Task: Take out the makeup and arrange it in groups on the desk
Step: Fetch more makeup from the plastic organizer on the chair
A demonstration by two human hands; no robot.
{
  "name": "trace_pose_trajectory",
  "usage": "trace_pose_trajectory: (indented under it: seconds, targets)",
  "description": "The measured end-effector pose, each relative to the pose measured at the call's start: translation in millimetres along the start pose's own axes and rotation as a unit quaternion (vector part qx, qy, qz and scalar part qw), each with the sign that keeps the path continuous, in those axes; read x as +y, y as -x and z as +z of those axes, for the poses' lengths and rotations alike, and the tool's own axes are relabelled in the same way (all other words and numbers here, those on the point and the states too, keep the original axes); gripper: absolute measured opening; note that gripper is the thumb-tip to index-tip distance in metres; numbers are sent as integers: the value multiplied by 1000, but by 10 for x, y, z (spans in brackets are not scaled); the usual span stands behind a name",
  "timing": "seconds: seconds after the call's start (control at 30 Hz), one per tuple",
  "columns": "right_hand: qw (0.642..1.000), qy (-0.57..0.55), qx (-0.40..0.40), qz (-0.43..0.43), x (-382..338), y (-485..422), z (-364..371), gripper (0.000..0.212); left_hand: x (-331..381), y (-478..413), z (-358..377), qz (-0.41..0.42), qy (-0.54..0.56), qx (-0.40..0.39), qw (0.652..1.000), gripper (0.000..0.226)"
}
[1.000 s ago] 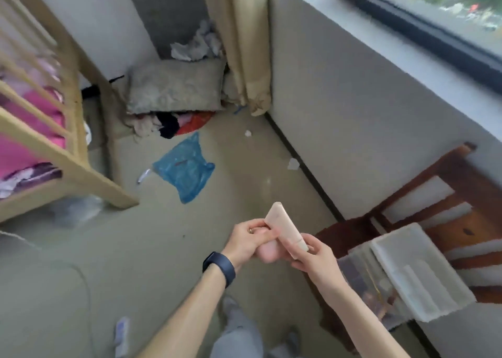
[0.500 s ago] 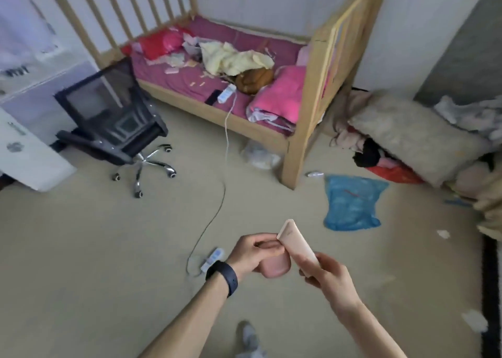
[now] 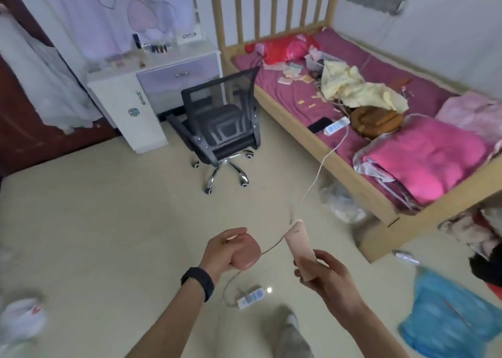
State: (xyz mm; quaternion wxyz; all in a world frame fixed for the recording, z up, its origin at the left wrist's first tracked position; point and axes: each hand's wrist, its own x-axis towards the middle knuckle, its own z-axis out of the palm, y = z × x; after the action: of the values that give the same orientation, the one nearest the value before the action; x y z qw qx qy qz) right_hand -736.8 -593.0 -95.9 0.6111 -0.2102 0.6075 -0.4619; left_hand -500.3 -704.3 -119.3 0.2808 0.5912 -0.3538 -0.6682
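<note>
The left hand curls round a pink jar and the right hand grips a peach tube by its lower end, both held apart above the floor, well short of the desk behind the chair.

A pale beige floor fills the room under soft, even light. At the back stands a white worktop with 1 lilac drawer, and a black mesh office chair sits just in front of it. To the right, a wooden bed with a slatted headboard carries a magenta sheet against a white wall. A white extension lead and a blue bag lie on the floor.
</note>
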Motion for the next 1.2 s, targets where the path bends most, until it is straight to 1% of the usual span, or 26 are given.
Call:
trace_pose_trajectory:
  seconds: [0.07, 0.13, 0.3, 0.47, 0.67, 0.83, 0.97, 1.07, 1.2]
  targets:
    - [1000, 6, -23, 1, -213, -387, 168, 57, 166, -209, -158, 0, 28, 31, 999, 29]
    - [999, 12, -48, 9, -448, -766, 367, 53, 345, -392, -309, 0, 50, 72, 996, 27]
    - [992, 47, -119, 22, -1089, -1656, 1020, 31, 916, -725, -751, 28, 133, 152, 979, 27]
    - [982, 84, -169, 8, -1588, -2352, 1917, 29, 1389, -1011, -1365, 63, 202, 195, 958, 30]
    - [972, 105, -211, 0, -1871, -3189, 3215, 30, 1923, -1679, -2439, 99, 239, 214, 942, 33]
    - [979, 99, -180, 0, -2009, -3887, 4452, 30, 2495, -2367, -3612, 105, 235, 205, 944, 34]
    - [977, 114, -179, -16, -2260, -4300, 5404, 28, 3066, -2766, -4459, 113, 221, 200, 948, 36]
    - [981, 91, -172, -20, -2420, -4602, 5914, 29, 3466, -3044, -4947, 121, 198, 202, 952, 43]
    - [983, 71, -168, -22, -2608, -5022, 6409, 31, 3911, -3445, -5380, 129, 194, 184, 955, 50]
